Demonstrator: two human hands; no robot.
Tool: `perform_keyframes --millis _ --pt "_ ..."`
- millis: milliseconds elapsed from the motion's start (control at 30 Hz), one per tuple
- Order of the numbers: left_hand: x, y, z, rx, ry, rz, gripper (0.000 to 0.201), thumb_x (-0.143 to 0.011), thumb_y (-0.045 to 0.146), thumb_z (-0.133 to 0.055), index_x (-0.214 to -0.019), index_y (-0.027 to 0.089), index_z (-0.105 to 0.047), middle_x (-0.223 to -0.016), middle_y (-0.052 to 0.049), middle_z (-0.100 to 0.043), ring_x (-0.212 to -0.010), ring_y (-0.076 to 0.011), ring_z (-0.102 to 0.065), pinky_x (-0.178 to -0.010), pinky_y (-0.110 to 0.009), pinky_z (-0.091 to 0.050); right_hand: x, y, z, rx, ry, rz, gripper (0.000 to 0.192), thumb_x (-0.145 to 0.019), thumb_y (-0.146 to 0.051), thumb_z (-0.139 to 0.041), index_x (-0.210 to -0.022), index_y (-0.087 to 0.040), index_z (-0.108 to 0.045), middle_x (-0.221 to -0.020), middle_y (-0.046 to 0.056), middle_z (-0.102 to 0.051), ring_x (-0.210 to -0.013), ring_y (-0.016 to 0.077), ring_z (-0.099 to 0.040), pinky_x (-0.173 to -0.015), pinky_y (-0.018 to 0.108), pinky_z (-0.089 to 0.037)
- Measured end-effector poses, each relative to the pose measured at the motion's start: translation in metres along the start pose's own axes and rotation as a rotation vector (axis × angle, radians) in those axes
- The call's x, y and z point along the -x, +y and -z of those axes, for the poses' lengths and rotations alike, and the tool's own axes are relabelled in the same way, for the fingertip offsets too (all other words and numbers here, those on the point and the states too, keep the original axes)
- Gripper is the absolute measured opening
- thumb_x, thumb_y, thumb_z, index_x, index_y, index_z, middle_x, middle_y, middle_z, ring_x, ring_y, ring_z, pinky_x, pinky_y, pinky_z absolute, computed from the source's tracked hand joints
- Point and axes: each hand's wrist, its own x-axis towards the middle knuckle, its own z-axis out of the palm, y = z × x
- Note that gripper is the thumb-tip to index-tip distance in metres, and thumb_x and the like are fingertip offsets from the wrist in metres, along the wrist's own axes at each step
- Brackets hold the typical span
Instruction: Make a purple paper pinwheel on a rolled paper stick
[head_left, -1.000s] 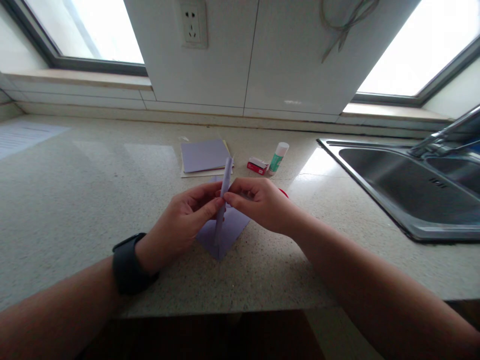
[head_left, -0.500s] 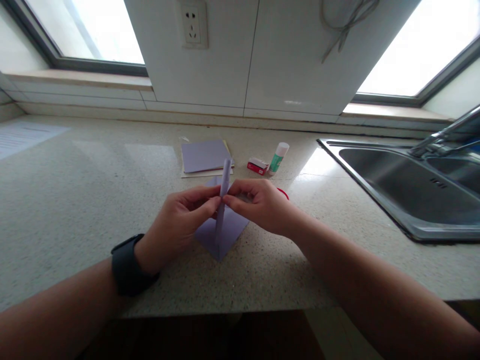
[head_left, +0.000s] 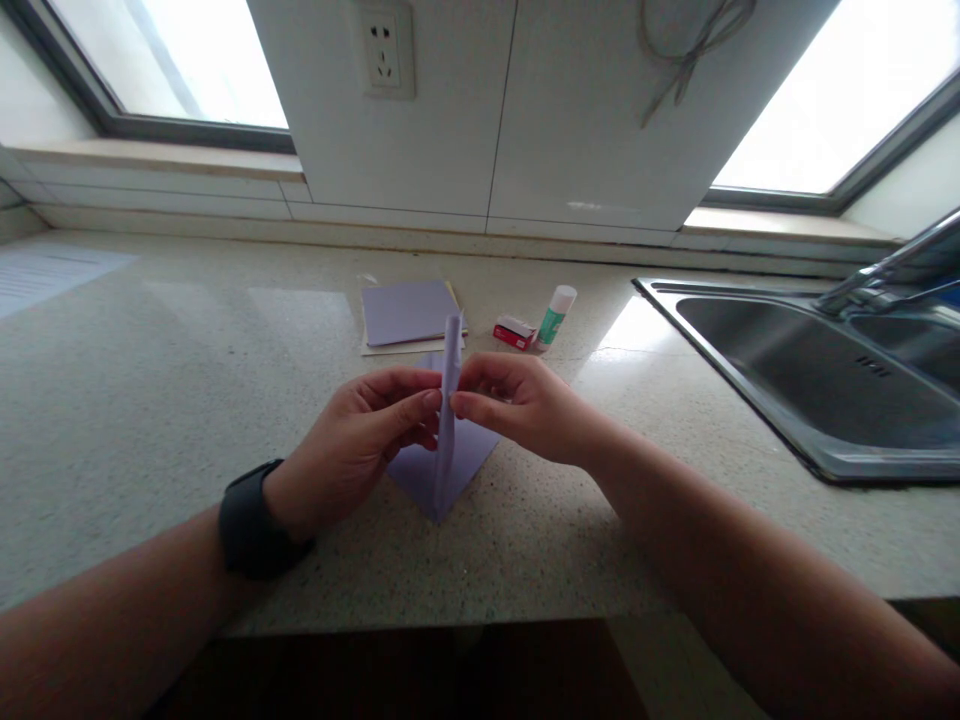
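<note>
A thin rolled tube of purple paper stands nearly upright in front of me. My left hand pinches it from the left between thumb and fingers. From the right, the thumb and fingertips of my right hand press on the same tube. Beneath both hands a purple paper sheet lies on the counter with one corner pointing toward me; the hands cover part of it. Whether the tube and this sheet are one piece, I cannot tell.
Behind the hands lies a stack of purple and cream paper. To its right are a small red-and-white box and a glue stick. A steel sink is set into the counter at right. Printed paper lies far left.
The paper tube has become a little more upright, and my right fingers have shifted slightly on it. A red curved edge behind my right hand is now out of sight.
</note>
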Motion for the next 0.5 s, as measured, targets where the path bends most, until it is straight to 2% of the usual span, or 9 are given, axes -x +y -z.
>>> perform_keyframes --millis 133,300,400,500 --pt "0.0 0.002 -0.002 0.022 -0.012 0.001 0.013 -0.08 0.025 -0.085 -0.084 0.019 -0.074 -0.074 0.001 -0.075 -0.063 -0.0094 -0.068 -0.06 -0.017 -0.056 -0.001 0.004 0.002 -0.144 -0.055 -0.005 0.025 -0.089 -0.041 -0.07 -0.094 -0.017 -0.066 -0.081 0.001 -0.065 -0.075 0.0141 -0.057 -0.067 0.028 -0.044" --pt "0.002 0.004 -0.003 -0.128 0.061 -0.068 0.016 -0.08 0.027 -0.085 -0.084 0.02 -0.072 -0.072 0.003 -0.076 -0.063 -0.0099 -0.07 -0.061 -0.017 -0.057 -0.001 0.007 0.003 -0.146 -0.04 -0.048 0.024 -0.088 -0.039 -0.072 -0.094 -0.016 -0.068 -0.083 0.002 -0.065 -0.075 0.0144 -0.056 -0.068 0.03 -0.044" --pt "0.005 0.003 -0.004 -0.266 0.094 -0.139 0.015 -0.082 0.03 -0.083 -0.093 0.021 -0.077 -0.079 0.001 -0.079 -0.07 -0.0109 -0.073 -0.069 -0.019 -0.059 -0.002 0.01 0.002 -0.152 0.013 -0.083 0.024 -0.085 -0.038 -0.074 -0.091 -0.016 -0.067 -0.079 0.001 -0.063 -0.072 0.0134 -0.055 -0.065 0.029 -0.043" --pt "0.008 0.003 -0.006 -0.342 0.115 -0.153 0.025 -0.078 0.031 -0.086 -0.101 0.022 -0.078 -0.094 -0.001 -0.081 -0.083 -0.0142 -0.076 -0.078 -0.022 -0.06 -0.003 0.011 -0.002 -0.143 0.075 -0.104 0.024 -0.083 -0.038 -0.076 -0.086 -0.017 -0.065 -0.076 -0.001 -0.061 -0.068 0.0116 -0.053 -0.062 0.027 -0.041"
